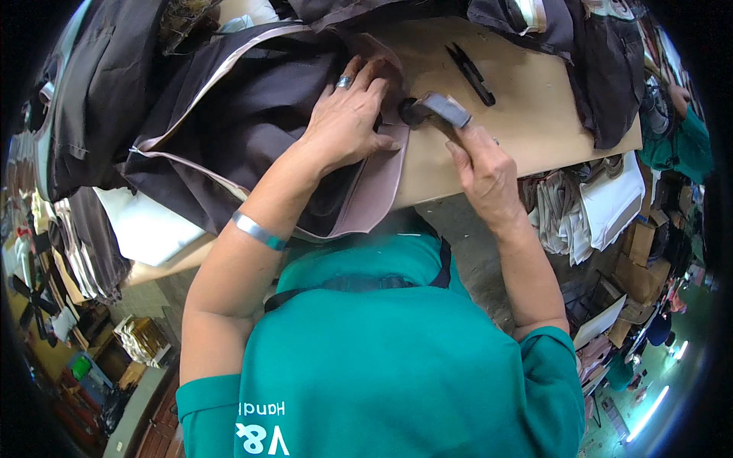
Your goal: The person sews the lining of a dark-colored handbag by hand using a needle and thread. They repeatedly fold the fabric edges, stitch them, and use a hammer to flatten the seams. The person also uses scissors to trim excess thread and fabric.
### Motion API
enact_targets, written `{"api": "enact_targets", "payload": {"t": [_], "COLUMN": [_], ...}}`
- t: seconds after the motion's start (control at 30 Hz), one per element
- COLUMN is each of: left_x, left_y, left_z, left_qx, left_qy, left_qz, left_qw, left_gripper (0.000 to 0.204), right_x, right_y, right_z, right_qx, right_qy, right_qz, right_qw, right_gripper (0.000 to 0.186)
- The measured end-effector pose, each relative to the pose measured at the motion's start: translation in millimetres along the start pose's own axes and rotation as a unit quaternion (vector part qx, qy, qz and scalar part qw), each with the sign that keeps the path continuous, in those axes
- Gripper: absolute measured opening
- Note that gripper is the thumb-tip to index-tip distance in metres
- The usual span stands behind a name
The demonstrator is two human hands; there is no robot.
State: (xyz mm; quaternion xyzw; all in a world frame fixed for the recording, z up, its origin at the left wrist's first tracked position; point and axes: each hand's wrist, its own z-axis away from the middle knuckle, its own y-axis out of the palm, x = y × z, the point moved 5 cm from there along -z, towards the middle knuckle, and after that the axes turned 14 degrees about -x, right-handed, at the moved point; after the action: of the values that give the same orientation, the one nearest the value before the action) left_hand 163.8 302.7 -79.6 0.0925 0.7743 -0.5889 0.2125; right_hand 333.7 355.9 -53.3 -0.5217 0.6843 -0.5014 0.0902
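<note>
Black snips (471,73) lie beyond hammer (432,109), past dark fabric (252,114).

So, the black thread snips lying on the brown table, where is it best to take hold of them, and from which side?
Grip the black thread snips around the wider looped end, toward the back of the brown table, coming from above. They lie flat and clear of the dark fabric, with the pointed blades toward the person, so the back end looks safer.

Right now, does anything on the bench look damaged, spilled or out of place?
Nothing stands out. The left hand presses the dark fabric flat, the right hand holds a hammer, and clippers lie on the table.
</note>
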Motion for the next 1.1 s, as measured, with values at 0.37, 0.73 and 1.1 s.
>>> {"api": "enact_targets", "payload": {"t": [0.37,0.73,1.1], "left_x": [1,0,0], "left_y": [-3,-4,-4], "left_z": [12,14,13], "left_qx": [-0.031,-0.01,-0.052], "left_qy": [0.05,0.033,0.036], "left_qz": [0.078,0.081,0.101], "left_qw": [0.995,0.996,0.993], "left_gripper": [0.032,0.034,0.029], "right_x": [12,21,30], "right_y": [-20,-20,-15], "right_z": [-8,-2,29], "right_qx": [-0.07,0.085,0.088], "right_qy": [-0.001,0.012,-0.03], "right_qz": [-0.011,0.017,-0.013], "right_qw": [0.998,0.996,0.996], "right_gripper": [0.038,0.027,0.052]}}
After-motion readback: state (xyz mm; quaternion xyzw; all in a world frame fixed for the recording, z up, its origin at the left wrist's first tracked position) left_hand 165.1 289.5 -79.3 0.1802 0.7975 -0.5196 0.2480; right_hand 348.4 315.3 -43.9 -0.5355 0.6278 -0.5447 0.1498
